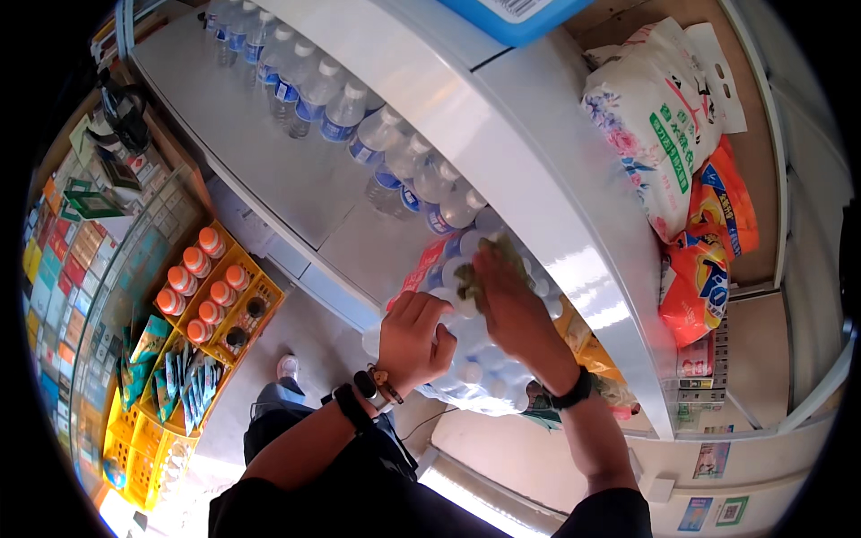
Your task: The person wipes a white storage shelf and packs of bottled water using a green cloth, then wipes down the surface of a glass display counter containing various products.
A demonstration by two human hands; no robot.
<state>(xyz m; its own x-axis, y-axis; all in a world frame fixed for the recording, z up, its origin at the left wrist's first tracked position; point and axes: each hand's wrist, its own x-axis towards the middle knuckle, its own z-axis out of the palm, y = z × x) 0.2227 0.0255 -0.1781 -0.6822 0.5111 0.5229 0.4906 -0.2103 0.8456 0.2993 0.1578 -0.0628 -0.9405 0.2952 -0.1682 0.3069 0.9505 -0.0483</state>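
My right hand presses a greenish-brown cloth onto the tops of bottles in a plastic-wrapped pack. The cloth bunches around its fingers, slightly blurred. My left hand is at the near-left side of the same pack, fingers curled. The fingertips are turned away, so what they grip is hidden. Beyond the pack, loose clear water bottles with blue labels and white caps stand in a row along the grey shelf.
A white upper shelf edge overhangs the bottles on the right. Above it lie a white detergent bag and orange bags. Left below, a yellow crate holds orange-capped bottles beside a glass display case.
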